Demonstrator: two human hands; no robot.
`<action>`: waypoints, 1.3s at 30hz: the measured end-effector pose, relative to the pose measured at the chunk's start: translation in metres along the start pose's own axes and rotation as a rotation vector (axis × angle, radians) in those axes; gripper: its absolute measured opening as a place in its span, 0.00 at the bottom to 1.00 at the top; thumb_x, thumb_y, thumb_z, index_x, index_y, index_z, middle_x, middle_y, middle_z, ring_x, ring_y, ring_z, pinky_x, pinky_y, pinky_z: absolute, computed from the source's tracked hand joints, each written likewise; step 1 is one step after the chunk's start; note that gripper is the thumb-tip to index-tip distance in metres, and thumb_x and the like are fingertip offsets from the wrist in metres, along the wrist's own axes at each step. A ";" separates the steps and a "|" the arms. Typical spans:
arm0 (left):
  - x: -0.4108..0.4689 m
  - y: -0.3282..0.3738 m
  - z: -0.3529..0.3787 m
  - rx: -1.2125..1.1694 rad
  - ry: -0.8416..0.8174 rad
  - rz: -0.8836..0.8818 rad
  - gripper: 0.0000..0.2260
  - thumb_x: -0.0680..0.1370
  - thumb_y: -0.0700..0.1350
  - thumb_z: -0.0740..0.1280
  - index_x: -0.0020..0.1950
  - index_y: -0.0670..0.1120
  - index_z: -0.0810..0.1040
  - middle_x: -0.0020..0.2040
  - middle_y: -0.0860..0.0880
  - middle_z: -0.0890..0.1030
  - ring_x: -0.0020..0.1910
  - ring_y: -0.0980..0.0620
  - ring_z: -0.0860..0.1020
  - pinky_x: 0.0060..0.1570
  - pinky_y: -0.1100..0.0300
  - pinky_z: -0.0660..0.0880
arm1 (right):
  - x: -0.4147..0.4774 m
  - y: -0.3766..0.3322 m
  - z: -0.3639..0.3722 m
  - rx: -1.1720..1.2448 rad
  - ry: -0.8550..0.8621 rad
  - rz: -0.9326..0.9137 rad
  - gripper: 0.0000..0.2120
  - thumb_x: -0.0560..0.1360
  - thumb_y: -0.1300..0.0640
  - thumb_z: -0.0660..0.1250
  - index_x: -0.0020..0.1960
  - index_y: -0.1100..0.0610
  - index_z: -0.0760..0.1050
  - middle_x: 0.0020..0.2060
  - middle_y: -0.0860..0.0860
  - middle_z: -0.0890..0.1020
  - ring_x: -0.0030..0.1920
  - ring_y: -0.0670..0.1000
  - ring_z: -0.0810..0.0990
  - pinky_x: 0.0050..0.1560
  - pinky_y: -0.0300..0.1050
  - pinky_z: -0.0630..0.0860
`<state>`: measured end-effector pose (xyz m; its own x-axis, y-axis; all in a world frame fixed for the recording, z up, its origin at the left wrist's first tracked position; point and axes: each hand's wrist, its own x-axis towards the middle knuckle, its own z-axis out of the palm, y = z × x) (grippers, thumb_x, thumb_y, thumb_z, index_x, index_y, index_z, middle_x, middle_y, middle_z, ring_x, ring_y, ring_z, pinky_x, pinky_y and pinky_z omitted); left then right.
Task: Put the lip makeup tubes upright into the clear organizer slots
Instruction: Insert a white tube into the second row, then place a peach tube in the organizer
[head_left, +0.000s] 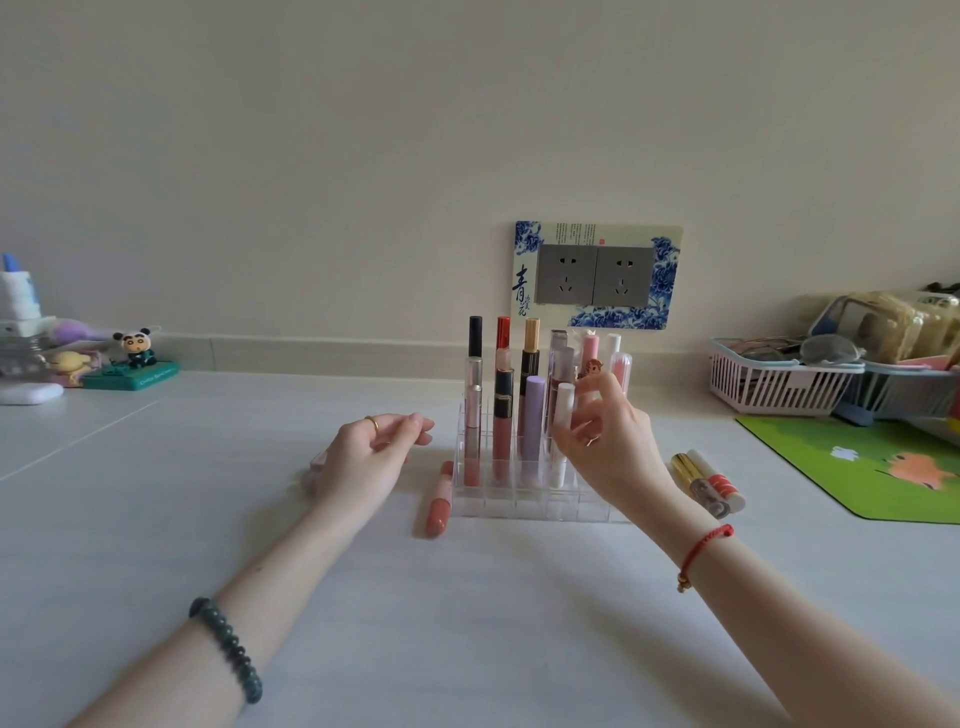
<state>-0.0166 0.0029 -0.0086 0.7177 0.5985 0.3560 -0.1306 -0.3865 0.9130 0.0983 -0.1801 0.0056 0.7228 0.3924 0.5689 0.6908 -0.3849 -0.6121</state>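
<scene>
A white lip tube goes upright into the clear acrylic organizer (524, 499).

The right hand (605, 441) pinches the slim white tube (563, 410), steadying it vertical; the left hand (371, 449) hovers empty, half-curled, beside a loose coral tube (439, 501) on the desk.

We saw a pale white tabletop (467, 597) bearing a clear acrylic slotted organizer (524, 499), a coral-pink lip tube lying flat (438, 503) just beside its left wall, two more tubes lying flat (709, 483) to its right, a green cartoon mat (857, 467) and a pink slatted plastic basket (769, 384).
</scene>
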 end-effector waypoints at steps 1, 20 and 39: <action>0.000 0.000 -0.001 0.031 -0.006 0.009 0.09 0.77 0.46 0.63 0.39 0.53 0.80 0.35 0.56 0.82 0.24 0.66 0.72 0.28 0.62 0.63 | 0.000 0.000 0.000 -0.001 -0.002 0.004 0.15 0.72 0.61 0.66 0.54 0.55 0.64 0.41 0.54 0.80 0.36 0.47 0.76 0.32 0.28 0.69; -0.014 0.010 0.002 0.961 -0.215 0.174 0.10 0.71 0.60 0.60 0.46 0.57 0.73 0.39 0.59 0.82 0.51 0.53 0.77 0.49 0.59 0.68 | -0.011 -0.007 -0.026 0.022 0.177 -0.026 0.12 0.74 0.57 0.64 0.54 0.55 0.64 0.31 0.46 0.75 0.31 0.44 0.74 0.28 0.29 0.68; 0.002 0.018 -0.027 0.610 0.011 -0.051 0.13 0.74 0.47 0.64 0.33 0.41 0.79 0.27 0.50 0.77 0.29 0.49 0.72 0.28 0.62 0.66 | -0.018 -0.003 -0.033 0.069 0.157 -0.049 0.08 0.75 0.60 0.63 0.52 0.54 0.66 0.31 0.47 0.77 0.31 0.42 0.77 0.30 0.28 0.72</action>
<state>-0.0361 0.0162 0.0138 0.7052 0.6325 0.3202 0.3212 -0.6877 0.6510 0.0838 -0.2133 0.0153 0.6864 0.2723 0.6743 0.7261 -0.3083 -0.6147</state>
